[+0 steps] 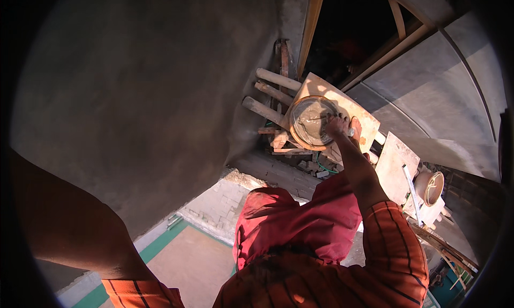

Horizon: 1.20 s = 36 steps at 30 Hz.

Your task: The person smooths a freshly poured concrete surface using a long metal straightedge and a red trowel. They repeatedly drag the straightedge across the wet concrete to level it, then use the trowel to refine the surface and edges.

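My right arm reaches forward to a round basin (307,142) with a tan rim, set on a pale board. Wet grey mortar (310,118) lies inside it. My right hand (336,126) is at the basin's right side, over the mortar's edge, with its fingers curled. What they hold, if anything, is too small to make out. A small shiny item (351,132) shows beside that hand; its kind is unclear. A bare foot (356,127) rests on the board just right of the hand. My left arm (69,222) stretches out past the left edge, its hand out of view.
A smooth grey plastered wall (134,94) fills the left. Wooden poles (262,109) jut out under the basin's board (342,102). Farther right are another board (396,166), a metal straightedge (411,193) and a second basin (423,186). Paving and rubble (308,166) lie below.
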### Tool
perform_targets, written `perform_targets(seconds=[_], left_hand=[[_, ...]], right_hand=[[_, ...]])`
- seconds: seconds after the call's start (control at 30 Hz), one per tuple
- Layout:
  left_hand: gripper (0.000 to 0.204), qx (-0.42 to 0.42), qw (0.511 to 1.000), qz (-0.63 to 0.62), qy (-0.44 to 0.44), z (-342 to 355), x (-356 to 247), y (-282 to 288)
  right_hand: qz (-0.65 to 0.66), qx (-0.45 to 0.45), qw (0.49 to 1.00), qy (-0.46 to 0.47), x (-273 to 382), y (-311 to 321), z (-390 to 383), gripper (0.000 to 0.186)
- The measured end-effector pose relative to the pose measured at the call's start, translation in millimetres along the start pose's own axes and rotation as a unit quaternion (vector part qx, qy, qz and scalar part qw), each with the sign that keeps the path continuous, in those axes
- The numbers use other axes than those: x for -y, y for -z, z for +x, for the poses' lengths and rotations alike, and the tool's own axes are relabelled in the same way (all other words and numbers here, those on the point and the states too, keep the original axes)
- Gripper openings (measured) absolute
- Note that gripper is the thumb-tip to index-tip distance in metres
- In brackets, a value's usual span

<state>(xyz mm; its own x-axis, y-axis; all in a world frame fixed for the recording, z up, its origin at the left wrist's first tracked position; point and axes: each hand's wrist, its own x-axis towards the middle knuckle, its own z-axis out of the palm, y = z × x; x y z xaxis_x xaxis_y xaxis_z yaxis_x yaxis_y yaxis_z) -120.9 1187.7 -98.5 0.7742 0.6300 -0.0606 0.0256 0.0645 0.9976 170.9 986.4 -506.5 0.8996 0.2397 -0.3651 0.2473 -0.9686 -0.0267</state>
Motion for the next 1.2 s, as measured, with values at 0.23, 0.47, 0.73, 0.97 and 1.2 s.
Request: perform_targets(seconds=[0.23, 0.47, 0.73, 0.97, 1.2], left_hand=[[0.072, -0.001, 0.995, 0.007, 0.100, -29, 30, 18], [0.073, 0.014, 0.992, 0.001, 0.126, -28, 28, 23], [0.075, 0.007, 0.990, -0.003, 0.144, -35, 21, 27], [0.077, 0.010, 0.986, 0.000, 0.168, -44, 21, 33], [0.078, 0.005, 0.982, 0.007, 0.190, -54, 25, 41]], right_hand=[[-0.132, 0.113, 0.984, 0.033, -60, -48, 23, 0.044], [-0.165, 0.127, 0.976, 0.058, -28, -27, 27, 0.046], [-0.183, 0.188, 0.957, 0.124, -31, 174, -12, 0.033], [-0.148, 0.177, 0.969, 0.088, -53, 122, -17, 0.026], [0.229, 0.298, 0.918, -0.127, -62, 40, -20, 0.044]])
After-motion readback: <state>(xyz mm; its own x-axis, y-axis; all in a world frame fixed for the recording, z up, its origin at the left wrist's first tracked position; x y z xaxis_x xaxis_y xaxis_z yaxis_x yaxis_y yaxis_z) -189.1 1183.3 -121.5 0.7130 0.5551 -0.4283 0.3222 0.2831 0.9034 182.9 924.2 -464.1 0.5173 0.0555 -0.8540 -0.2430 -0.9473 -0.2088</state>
